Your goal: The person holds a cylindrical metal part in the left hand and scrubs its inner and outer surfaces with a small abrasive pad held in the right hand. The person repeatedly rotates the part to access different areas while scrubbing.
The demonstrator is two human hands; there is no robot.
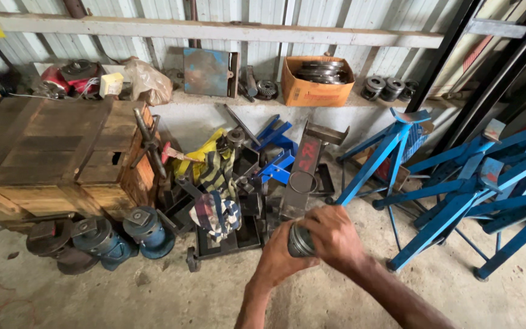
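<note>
The person's two hands meet low in the middle of the view around a short, ribbed metal cylinder (300, 241). The left hand (278, 259) cups it from below and behind, fingers wrapped about its body, while the right hand (335, 234) closes over its top and right side, so only the grey, ringed left flank of the piece shows between them. Both forearms run down out of the bottom edge, and the cylinder is held up in the air above the concrete floor (123, 298).

Just beyond the hands stands a dark metal stand with red paint marks (304, 167), its round opening facing up, and left of it a striped and checked cloth (217, 201) hangs over black steel parts on a low wheeled tray (226, 244). Further left, three blue-grey bottle jacks (101, 239) sit on the floor in front of a wooden crate (56, 155). To the right, several blue steel trestle stands (458, 183) lean and overlap. Along the back wall a ledge carries an orange cardboard box (315, 88) filled with dark metal rings, with bearings (388, 88) just beside it.
</note>
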